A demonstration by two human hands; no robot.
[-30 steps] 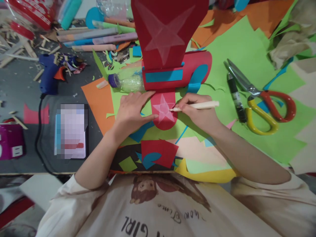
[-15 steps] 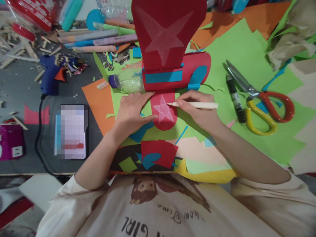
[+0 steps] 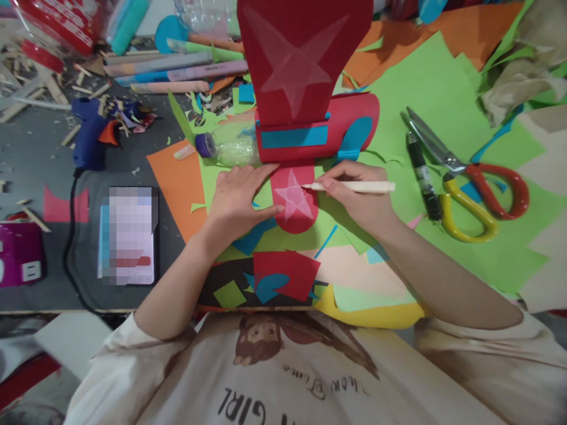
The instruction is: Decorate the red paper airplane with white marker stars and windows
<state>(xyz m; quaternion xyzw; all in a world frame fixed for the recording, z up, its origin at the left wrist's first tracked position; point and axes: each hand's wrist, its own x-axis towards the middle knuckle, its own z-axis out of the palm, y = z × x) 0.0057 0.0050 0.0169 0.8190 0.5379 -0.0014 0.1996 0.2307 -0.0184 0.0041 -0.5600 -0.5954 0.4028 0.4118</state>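
Red paper tab (image 3: pixel 305 221): lies at the centre of the worktop, directly below the red cylinder (image 3: pixel 361 109) and between the two hands; straight sides, rounded lower end, matte surface. Whether its top edge is joined to the cylinder cannot be told.
Small star (image 3: pixel 293 195): five-pointed, pale pink-white, filled with a semi-opaque layer; the red shows through.
White pen (image 3: pixel 361 186): slim, smooth barrel, nearly level; the narrow tip points left at the star's upper right side. Tip contact is too fine to confirm.
Right hand (image 3: pixel 358 192): gripping the pen between thumb and fingers, near the tip end.
Left hand (image 3: pixel 237 192): laid palm down, fingers extended, thumb spread away; the thumb tip rests on the tab's left edge.
Cylinder: curved red paper around a clear plastic bottle (image 3: pixel 234 146); the ribbed neck end and purple cap project left. A flat blue strip (image 3: pixel 295 137) crosses the front.
Upper red panel (image 3: pixel 310 29): flared, wider at the top; bears a larger, fainter star with streaked fill.
Base layer: overlapping light green sheets (image 3: pixel 443 77), smooth, with cut edges.
Scissors (image 3: pixel 456 165): metal blades parted, one red handle loop, one yellow; beside a black pen (image 3: pixel 424 177).
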